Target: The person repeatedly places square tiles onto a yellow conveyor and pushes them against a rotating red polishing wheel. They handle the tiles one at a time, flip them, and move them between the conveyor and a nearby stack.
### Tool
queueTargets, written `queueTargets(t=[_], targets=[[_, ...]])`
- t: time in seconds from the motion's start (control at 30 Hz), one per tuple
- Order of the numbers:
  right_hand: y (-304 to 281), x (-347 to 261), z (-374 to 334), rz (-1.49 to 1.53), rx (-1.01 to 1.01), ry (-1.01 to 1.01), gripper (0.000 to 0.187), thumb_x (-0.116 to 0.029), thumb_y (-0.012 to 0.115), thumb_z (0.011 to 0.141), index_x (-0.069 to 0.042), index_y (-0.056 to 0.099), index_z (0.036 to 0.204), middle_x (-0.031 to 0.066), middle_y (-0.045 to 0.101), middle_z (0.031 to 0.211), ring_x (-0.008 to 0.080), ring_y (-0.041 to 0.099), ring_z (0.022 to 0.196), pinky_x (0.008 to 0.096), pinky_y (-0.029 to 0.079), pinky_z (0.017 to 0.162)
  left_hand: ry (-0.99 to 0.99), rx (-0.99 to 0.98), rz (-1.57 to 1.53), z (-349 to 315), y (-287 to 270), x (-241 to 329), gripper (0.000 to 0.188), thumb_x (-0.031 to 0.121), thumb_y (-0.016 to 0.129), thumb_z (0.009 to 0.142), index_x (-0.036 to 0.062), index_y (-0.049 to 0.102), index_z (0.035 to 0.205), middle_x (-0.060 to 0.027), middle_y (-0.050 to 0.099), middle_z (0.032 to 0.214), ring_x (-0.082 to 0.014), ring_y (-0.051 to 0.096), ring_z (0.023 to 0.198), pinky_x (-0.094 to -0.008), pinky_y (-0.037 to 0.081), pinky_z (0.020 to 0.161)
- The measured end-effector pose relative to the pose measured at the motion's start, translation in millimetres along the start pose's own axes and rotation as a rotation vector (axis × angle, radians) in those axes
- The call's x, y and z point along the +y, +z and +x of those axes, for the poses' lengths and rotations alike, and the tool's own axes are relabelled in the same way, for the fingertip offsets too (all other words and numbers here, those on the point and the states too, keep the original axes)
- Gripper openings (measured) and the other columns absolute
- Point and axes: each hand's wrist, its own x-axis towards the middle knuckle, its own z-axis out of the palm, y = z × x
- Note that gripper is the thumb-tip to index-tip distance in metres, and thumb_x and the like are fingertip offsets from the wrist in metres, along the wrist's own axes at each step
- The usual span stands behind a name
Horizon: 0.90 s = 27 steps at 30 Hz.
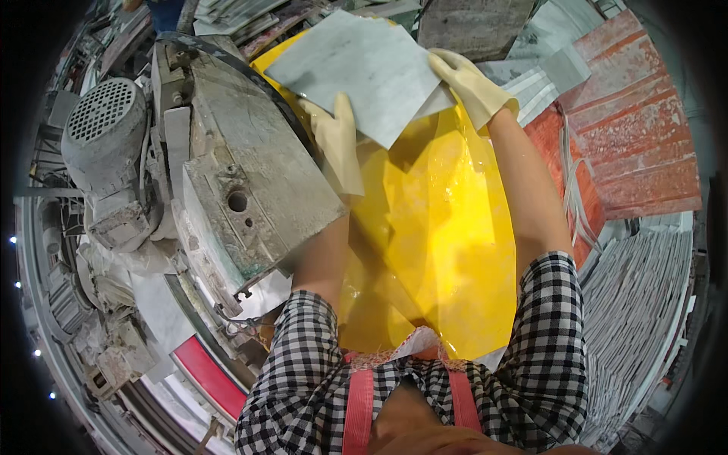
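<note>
A pale grey, marbled stone tile (356,72) is tilted in front of me at the top of the head view, above a yellow waterproof apron (432,250). My left hand (335,140), in a cream rubber glove, grips its near left edge with the thumb up against the tile; the other fingers are partly hidden. At the tile's right corner, my gloved right hand (472,87) holds on, fingers along the edge. The corner of another pale piece (436,102) shows below the tile's right side. Its extent is hidden.
Close by my left arm stands a dusty cutting machine (258,182) with a curved guard and a grey motor (106,117). Thin stone strips (637,303) are stacked at right, below a red corrugated sheet (629,114). More slabs (474,26) lie at the far side.
</note>
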Motion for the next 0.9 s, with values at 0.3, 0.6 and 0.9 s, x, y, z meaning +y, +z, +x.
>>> queueTargets(t=[0.3, 0.6, 0.9], targets=[[20.4, -5.1, -15.3, 0.211, 0.264, 0.346, 0.062, -0.044, 0.066, 0.093, 0.011, 0.06, 0.121, 0.0254, 0.065, 0.123, 0.0299, 0.063, 0.115, 0.0375, 0.047, 0.097, 0.131, -0.12, -0.229, 35.5, 8.3, -3.9, 0.081, 0.032, 0.061, 0.092, -0.0129, 0.032, 0.152, -0.0317, 0.044, 0.152, -0.0401, 0.046, 0.138, -0.0377, 0.035, 0.114], [41.6, 9.4, -11.3, 0.219, 0.345, 0.159, 0.058, -0.041, 0.06, 0.098, 0.002, 0.058, 0.137, 0.0206, 0.064, 0.132, 0.0289, 0.061, 0.121, 0.0357, 0.046, 0.103, 0.227, 0.022, -0.334, 16.8, 6.4, -15.5, 0.062, 0.032, 0.054, 0.105, -0.0048, 0.038, 0.153, -0.0255, 0.047, 0.15, -0.0354, 0.047, 0.137, -0.0363, 0.037, 0.113], [54.7, 8.9, 1.4, 0.334, 0.383, 0.339, 0.054, -0.038, 0.064, 0.097, 0.002, 0.062, 0.134, 0.0169, 0.068, 0.127, 0.0243, 0.065, 0.113, 0.0317, 0.048, 0.1, 0.239, 0.027, -0.467, -21.7, 16.6, -23.9, 0.061, 0.027, 0.054, 0.106, -0.0066, 0.036, 0.153, -0.0249, 0.042, 0.156, -0.0324, 0.042, 0.144, -0.0353, 0.035, 0.116]])
